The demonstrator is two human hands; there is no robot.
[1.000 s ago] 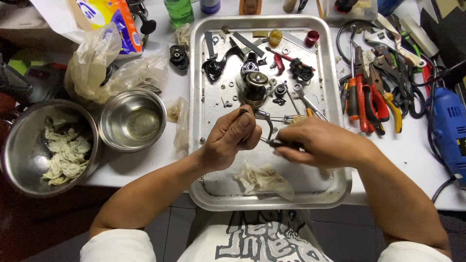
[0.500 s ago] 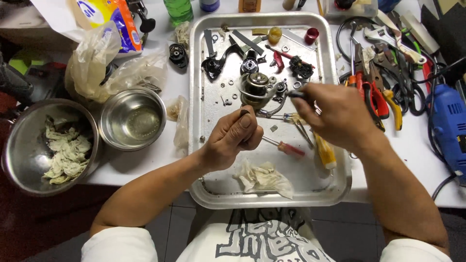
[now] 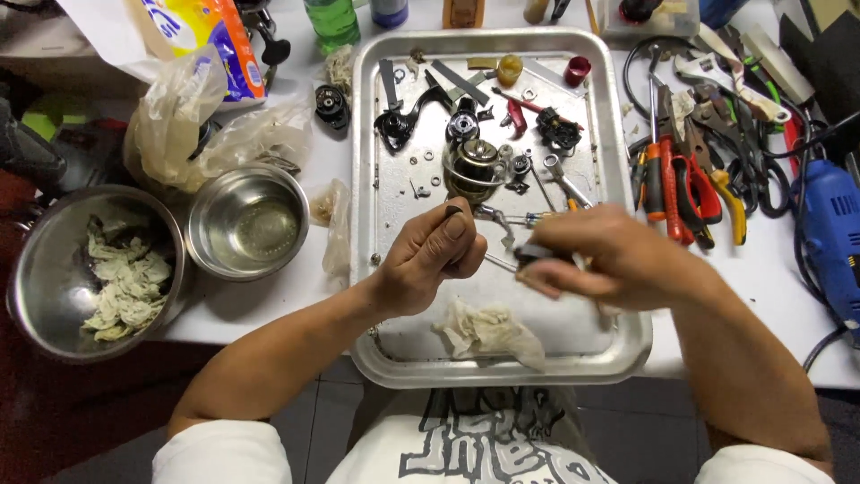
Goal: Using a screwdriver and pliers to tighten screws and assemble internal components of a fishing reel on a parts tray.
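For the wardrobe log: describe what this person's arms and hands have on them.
Both forearms are bare, the left hand and right hand ungloved, with no watch or rings visible. White short sleeves end near the elbows, on a white shirt with dark printed graphics.

Your left hand (image 3: 434, 255): centre frame, fingers curled into a loose fist, thumb up | Your right hand (image 3: 609, 260): just right of centre, blurred, fingers pinched toward the left | Both forearms rise from the lower corners.
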